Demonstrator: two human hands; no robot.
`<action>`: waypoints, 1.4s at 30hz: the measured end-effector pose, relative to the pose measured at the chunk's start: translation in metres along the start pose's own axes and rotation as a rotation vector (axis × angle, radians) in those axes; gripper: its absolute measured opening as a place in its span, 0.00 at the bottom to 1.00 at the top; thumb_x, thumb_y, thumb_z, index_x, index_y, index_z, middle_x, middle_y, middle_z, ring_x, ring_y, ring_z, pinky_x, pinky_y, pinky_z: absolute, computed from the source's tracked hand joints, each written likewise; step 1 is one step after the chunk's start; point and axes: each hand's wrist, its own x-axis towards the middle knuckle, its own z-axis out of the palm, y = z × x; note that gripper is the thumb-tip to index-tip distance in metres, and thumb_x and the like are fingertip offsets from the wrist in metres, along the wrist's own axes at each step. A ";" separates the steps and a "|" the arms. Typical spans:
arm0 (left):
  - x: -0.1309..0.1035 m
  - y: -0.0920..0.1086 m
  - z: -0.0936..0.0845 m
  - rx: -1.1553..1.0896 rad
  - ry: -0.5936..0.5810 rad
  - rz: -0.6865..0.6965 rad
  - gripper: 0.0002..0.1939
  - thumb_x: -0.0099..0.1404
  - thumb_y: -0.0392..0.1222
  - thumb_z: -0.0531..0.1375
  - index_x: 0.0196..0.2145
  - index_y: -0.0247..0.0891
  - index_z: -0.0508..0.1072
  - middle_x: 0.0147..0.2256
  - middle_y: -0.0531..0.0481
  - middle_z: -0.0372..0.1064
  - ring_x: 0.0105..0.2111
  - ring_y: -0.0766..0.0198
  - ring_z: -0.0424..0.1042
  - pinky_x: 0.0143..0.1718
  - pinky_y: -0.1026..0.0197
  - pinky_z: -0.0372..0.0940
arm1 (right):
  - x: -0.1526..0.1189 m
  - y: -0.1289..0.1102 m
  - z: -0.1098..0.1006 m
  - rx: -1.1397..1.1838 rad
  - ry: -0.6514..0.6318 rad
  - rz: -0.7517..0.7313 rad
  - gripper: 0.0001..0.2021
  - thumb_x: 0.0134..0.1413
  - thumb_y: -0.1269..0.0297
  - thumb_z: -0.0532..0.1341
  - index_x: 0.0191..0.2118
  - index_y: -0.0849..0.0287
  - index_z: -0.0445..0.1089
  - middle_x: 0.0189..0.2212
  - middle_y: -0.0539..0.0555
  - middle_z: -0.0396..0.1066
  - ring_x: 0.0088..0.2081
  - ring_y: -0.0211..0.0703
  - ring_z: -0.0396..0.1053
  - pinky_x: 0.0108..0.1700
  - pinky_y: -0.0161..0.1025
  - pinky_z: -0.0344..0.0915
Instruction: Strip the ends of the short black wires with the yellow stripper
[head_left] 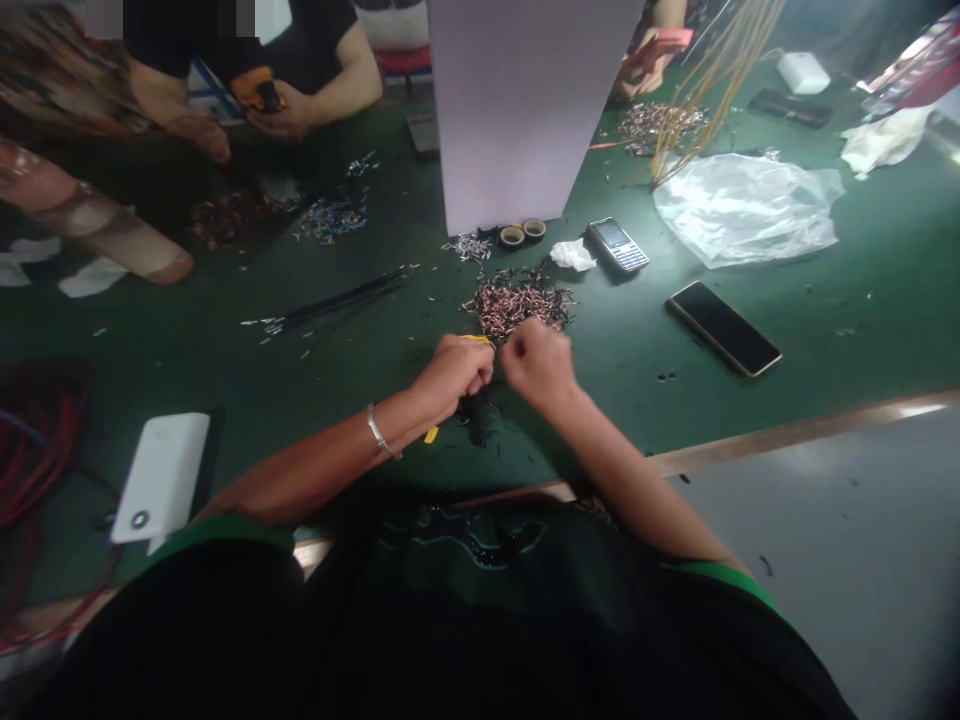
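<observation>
My left hand (463,366), a bracelet at its wrist, is closed at the near edge of a pile of short copper-coloured and black pieces (517,300). A bit of yellow shows above its knuckles, and another yellow piece (431,435) lies below the wrist; whatever its fingers hold is hidden. Just to the right, slightly blurred, my right hand (541,362) has its fingers curled shut; anything in them is too small to make out. Under my left hand, a black piece (476,425) rests on the green table (600,410) among dark scraps.
Beyond the pile are small silvery pieces (471,247), tape rolls (512,237), a keypad phone (618,246) and an upright pale panel (525,110). Black wires (345,300) lie left; a smartphone (724,327) and plastic bag (750,210) lie right. Across the table, a person's hand holds an orange-black tool (259,90).
</observation>
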 end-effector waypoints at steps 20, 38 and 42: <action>0.025 -0.017 -0.078 -0.019 0.078 -0.079 0.03 0.52 0.29 0.65 0.23 0.32 0.75 0.17 0.50 0.70 0.14 0.72 0.63 0.17 0.66 0.55 | 0.031 0.045 -0.004 0.388 0.016 0.342 0.04 0.50 0.68 0.59 0.31 0.57 0.71 0.23 0.50 0.71 0.29 0.41 0.70 0.31 0.39 0.65; 0.012 -0.018 -0.078 -0.113 -0.052 -0.181 0.04 0.56 0.27 0.61 0.27 0.29 0.76 0.21 0.45 0.74 0.17 0.68 0.68 0.18 0.65 0.59 | 0.031 0.024 -0.022 0.122 -0.021 0.188 0.14 0.55 0.60 0.56 0.33 0.60 0.78 0.27 0.55 0.77 0.29 0.43 0.70 0.35 0.40 0.64; 0.011 -0.018 -0.080 -0.085 -0.021 -0.171 0.03 0.55 0.27 0.61 0.26 0.28 0.75 0.20 0.45 0.73 0.16 0.68 0.68 0.16 0.67 0.57 | 0.009 -0.002 -0.015 0.101 -0.316 0.139 0.17 0.57 0.57 0.56 0.22 0.58 0.72 0.19 0.52 0.70 0.23 0.40 0.64 0.29 0.38 0.56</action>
